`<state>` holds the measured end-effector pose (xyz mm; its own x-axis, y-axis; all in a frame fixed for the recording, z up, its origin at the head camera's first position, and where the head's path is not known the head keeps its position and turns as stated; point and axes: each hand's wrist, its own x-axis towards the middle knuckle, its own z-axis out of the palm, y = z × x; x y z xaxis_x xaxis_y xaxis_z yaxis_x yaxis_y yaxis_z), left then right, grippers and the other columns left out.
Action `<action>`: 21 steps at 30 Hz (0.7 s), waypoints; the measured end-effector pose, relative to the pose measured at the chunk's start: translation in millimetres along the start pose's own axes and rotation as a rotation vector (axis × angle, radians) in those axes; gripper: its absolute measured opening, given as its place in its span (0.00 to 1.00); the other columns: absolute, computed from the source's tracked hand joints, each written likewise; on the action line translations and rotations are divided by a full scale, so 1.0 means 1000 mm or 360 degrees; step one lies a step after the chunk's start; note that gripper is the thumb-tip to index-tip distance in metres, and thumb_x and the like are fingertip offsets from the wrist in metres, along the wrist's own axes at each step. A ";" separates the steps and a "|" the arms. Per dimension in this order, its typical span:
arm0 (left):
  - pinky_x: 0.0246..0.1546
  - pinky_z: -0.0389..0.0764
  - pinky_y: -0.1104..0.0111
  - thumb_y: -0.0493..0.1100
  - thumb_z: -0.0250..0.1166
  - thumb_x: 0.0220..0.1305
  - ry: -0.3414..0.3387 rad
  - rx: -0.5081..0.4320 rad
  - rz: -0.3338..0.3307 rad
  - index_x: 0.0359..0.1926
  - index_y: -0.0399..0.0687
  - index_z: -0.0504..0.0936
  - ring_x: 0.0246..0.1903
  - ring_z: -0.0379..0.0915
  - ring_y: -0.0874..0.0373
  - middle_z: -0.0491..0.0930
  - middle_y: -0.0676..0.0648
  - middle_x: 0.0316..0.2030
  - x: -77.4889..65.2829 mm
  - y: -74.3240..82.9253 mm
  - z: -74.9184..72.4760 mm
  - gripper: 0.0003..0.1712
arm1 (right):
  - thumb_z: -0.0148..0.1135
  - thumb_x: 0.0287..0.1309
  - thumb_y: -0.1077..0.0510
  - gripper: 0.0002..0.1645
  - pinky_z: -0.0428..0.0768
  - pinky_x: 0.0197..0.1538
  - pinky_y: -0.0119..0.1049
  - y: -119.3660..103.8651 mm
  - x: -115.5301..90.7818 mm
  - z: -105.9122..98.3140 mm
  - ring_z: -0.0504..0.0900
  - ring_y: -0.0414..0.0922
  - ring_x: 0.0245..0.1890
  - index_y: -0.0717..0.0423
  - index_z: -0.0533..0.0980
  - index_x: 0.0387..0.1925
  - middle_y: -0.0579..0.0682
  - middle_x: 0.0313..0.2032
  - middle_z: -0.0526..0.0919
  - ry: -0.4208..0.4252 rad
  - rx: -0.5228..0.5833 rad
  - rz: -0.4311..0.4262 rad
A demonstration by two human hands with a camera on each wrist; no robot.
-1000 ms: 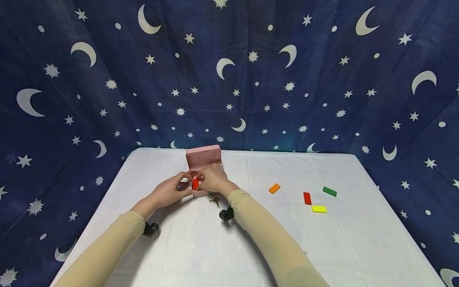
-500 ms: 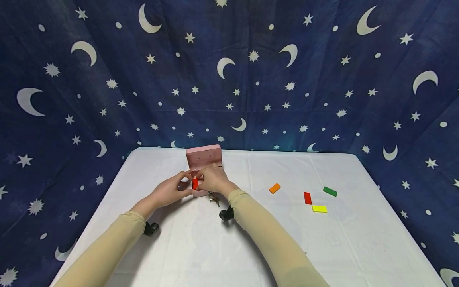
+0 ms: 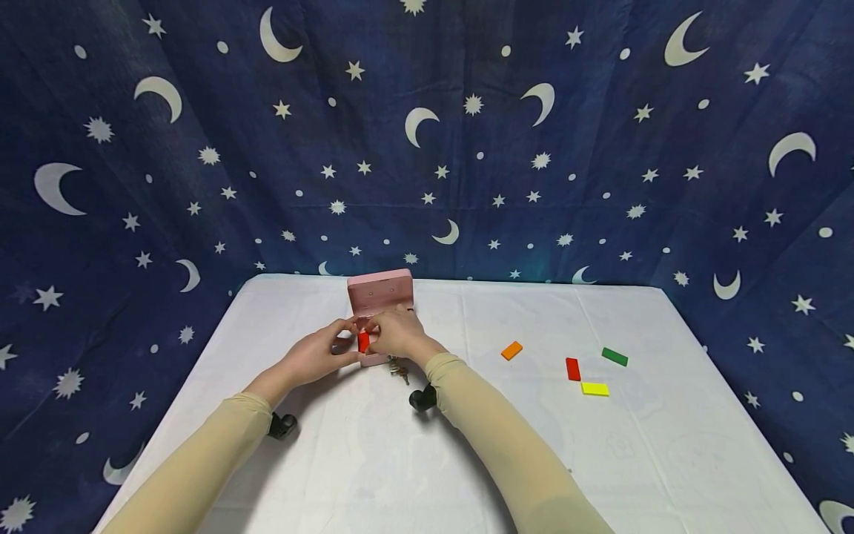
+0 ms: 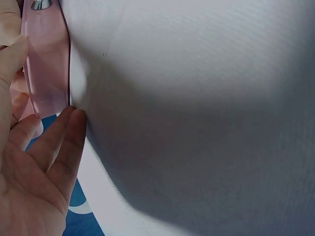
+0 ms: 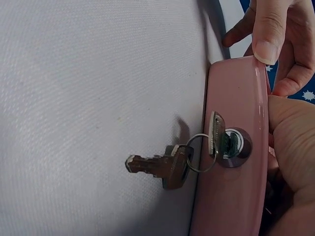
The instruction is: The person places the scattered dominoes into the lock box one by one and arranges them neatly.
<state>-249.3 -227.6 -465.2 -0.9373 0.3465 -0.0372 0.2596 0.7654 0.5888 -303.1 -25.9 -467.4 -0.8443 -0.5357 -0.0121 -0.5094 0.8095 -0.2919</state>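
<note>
A pink metal box (image 3: 380,293) stands at the back of the table with its lid raised. My left hand (image 3: 313,360) holds its left end, the thumb at the front rim and the other fingers along the end wall. Inside the box, my right hand (image 3: 396,332) pinches a red block (image 3: 363,341) near the left wall. From the front lock hangs a ring of keys (image 5: 177,167), one key in the keyhole. The wrist views show the box's pink front (image 5: 234,196), while the block is hidden there behind the wall and hands.
On the right half of the white table lie an orange block (image 3: 511,351), another red block (image 3: 573,369), a yellow block (image 3: 594,389) and a green block (image 3: 614,357). A dark blue curtain (image 3: 427,170) with moons and stars rises behind the table.
Both hands stay nearly still at the box. The red block's visible outline shifts slightly at the right fingertips.
</note>
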 end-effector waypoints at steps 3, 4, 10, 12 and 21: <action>0.59 0.75 0.46 0.60 0.71 0.63 0.0007 0.0003 0.0009 0.60 0.53 0.72 0.60 0.78 0.47 0.73 0.41 0.68 0.000 0.000 0.000 0.31 | 0.75 0.53 0.41 0.24 0.70 0.56 0.42 0.002 0.000 -0.002 0.74 0.43 0.50 0.38 0.85 0.52 0.34 0.46 0.87 0.0020 -0.0003 -0.0041; 0.59 0.75 0.46 0.60 0.71 0.63 0.0009 0.0004 0.0013 0.60 0.53 0.72 0.60 0.78 0.47 0.74 0.41 0.67 0.000 0.000 0.000 0.31 | 0.75 0.52 0.41 0.24 0.70 0.55 0.41 0.002 -0.001 -0.003 0.75 0.42 0.49 0.38 0.86 0.52 0.34 0.46 0.87 0.0033 -0.0007 -0.0059; 0.60 0.75 0.46 0.59 0.71 0.63 0.0011 0.0001 0.0013 0.59 0.54 0.72 0.60 0.78 0.47 0.77 0.41 0.64 0.001 0.000 0.000 0.30 | 0.72 0.55 0.44 0.22 0.69 0.48 0.38 0.008 -0.006 -0.015 0.72 0.42 0.41 0.40 0.86 0.52 0.35 0.38 0.87 0.0063 0.0037 -0.0138; 0.60 0.74 0.45 0.59 0.71 0.63 0.0008 -0.0010 0.0012 0.59 0.54 0.73 0.60 0.78 0.47 0.76 0.41 0.64 0.001 0.000 0.000 0.30 | 0.72 0.55 0.44 0.23 0.69 0.45 0.38 0.011 -0.010 -0.020 0.71 0.42 0.39 0.41 0.85 0.53 0.36 0.35 0.85 0.0054 0.0070 -0.0146; 0.61 0.74 0.46 0.61 0.71 0.62 0.0010 -0.0012 0.0025 0.59 0.54 0.73 0.59 0.78 0.47 0.74 0.42 0.67 0.002 -0.001 0.001 0.31 | 0.71 0.54 0.46 0.24 0.67 0.41 0.39 0.028 -0.035 -0.042 0.69 0.43 0.39 0.41 0.85 0.54 0.40 0.29 0.77 0.0105 0.0122 -0.0183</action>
<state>-251.3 -227.4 -466.8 -0.9346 0.3550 -0.0229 0.2725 0.7556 0.5956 -295.0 25.1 -435.4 -0.7916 -0.6048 0.0878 -0.5913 0.7218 -0.3597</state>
